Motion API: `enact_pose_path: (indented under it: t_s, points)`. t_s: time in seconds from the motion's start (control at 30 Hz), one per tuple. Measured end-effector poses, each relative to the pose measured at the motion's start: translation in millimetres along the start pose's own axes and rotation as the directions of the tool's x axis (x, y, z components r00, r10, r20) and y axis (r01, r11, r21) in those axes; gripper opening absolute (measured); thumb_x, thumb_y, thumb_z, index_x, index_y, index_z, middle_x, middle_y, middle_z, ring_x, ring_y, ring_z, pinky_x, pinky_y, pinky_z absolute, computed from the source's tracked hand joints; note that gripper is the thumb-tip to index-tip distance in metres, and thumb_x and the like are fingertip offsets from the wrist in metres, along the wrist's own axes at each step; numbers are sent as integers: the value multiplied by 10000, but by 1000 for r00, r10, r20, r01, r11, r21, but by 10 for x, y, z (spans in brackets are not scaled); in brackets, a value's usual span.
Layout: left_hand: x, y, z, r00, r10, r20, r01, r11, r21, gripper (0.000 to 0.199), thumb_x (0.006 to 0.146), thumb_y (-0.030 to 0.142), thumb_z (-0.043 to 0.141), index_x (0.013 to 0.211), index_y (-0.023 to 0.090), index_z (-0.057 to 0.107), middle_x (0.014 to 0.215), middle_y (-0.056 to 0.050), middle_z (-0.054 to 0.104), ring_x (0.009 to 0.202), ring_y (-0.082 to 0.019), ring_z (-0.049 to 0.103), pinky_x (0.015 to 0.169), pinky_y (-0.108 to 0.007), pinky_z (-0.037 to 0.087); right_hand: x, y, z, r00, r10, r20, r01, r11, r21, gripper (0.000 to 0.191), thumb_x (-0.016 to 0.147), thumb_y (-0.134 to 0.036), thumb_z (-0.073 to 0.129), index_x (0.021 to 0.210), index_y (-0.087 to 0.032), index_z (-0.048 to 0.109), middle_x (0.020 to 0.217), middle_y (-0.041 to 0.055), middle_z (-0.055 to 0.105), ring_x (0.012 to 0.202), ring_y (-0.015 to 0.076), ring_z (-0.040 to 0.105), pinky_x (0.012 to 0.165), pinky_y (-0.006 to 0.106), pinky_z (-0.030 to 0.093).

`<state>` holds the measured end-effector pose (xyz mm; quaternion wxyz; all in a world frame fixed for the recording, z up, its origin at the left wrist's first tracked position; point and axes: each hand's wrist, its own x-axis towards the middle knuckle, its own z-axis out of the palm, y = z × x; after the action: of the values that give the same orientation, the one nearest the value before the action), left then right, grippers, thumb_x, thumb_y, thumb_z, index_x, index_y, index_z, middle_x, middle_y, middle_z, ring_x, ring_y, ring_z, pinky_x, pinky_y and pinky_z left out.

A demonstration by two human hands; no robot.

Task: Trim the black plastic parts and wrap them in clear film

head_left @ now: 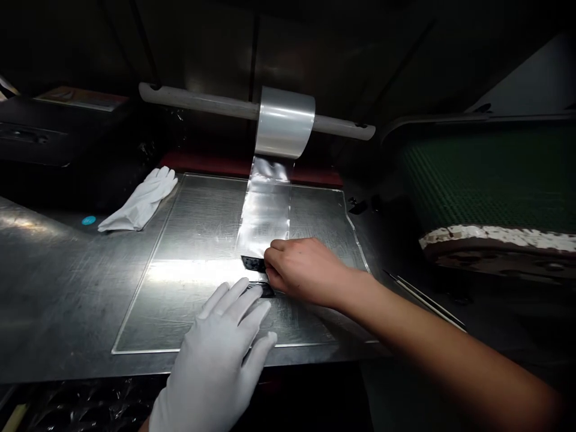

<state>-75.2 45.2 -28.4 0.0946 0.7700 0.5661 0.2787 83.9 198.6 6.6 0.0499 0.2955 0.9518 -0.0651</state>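
Left hand (220,354), gloved, lies flat and open on the small black part (257,277), mid-sheet at 6 o'clock from the film roll (284,122). Right hand (301,270) pinches film strip (265,213); slack could trap wrinkles.

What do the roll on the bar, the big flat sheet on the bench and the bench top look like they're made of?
Roll: looks like clear glossy plastic film; it is see-through and its pulled-down strip glints. Flat sheet: probably clear acrylic or glass; transparent, bright edges, fine scratches. Bench top: brushed metal, likely steel; dull grey sheen with scuffs.
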Motion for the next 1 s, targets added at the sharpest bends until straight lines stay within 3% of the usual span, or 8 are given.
enact_pose_path:
  t_s: [0.17,0.27,0.37,0.47,0.57,0.8,0.93,1.0]
  points:
    - [-35,-11,12,1000,7,6,-7,999,40,342,980,260,624,1320,225,645,1424,-86,690,1359,-320,610,1159,-591,519,-110,69,-35,997,46,-61,-40,995,92,162,1012,-246,590,929,-179,711,898,37,722,703,183,640,577,302,333]
    - [-130,-63,-13,996,-69,-57,68,997,-25,339,1000,318,618,1336,285,645,1440,-37,683,1360,-287,614,1158,-544,534,-576,213,-32,971,173,-164,-142,972,185,161,1058,-264,550,1022,-190,688,980,37,722,839,180,674,705,283,448]
    - [-171,-134,-128,972,-217,-96,205,972,-118,334,1010,402,609,1341,390,653,1392,44,716,1290,-238,671,1132,-471,567,-1362,414,140,854,413,-318,-284,880,381,195,1077,-318,524,1000,-211,668,934,30,701,839,177,665,753,286,490]
    - [-90,-231,-291,940,-326,-101,312,941,-133,321,989,495,609,1295,440,689,1346,78,737,1255,-253,690,1146,-495,546,-2130,636,461,707,598,-378,-498,800,335,237,1061,-405,531,1131,-237,683,1064,60,709,959,239,675,825,352,516]
    - [90,-351,-405,935,-347,-69,341,936,-84,347,966,565,595,1239,398,730,1317,50,753,1238,-292,692,1135,-519,537,-2545,832,775,670,640,-375,-632,758,164,385,1049,-441,467,1289,-206,654,1238,127,675,1171,351,609,984,489,496]
    - [447,-571,-388,971,-236,33,234,971,58,425,995,509,570,1296,242,709,1438,-64,678,1347,-309,608,1176,-502,471,-2697,1123,1037,652,676,-342,-657,730,191,437,1029,-491,436,1232,-161,639,1147,149,700,1076,359,653,944,525,534]
    - [489,-603,-376,983,-164,81,160,985,60,376,984,443,623,1304,265,706,1468,-57,646,1372,-302,578,1139,-455,501,-2762,1195,970,681,652,-333,-630,754,187,457,1026,-554,427,1158,-178,651,1062,146,720,965,360,711,810,512,575]
    - [490,-619,-372,983,-150,105,144,988,57,333,964,417,659,1270,303,726,1476,-33,634,1370,-297,575,1119,-440,514,-2617,1139,824,696,622,-359,-588,780,213,429,1037,-562,442,1162,-211,654,1117,128,716,980,341,721,789,474,580]
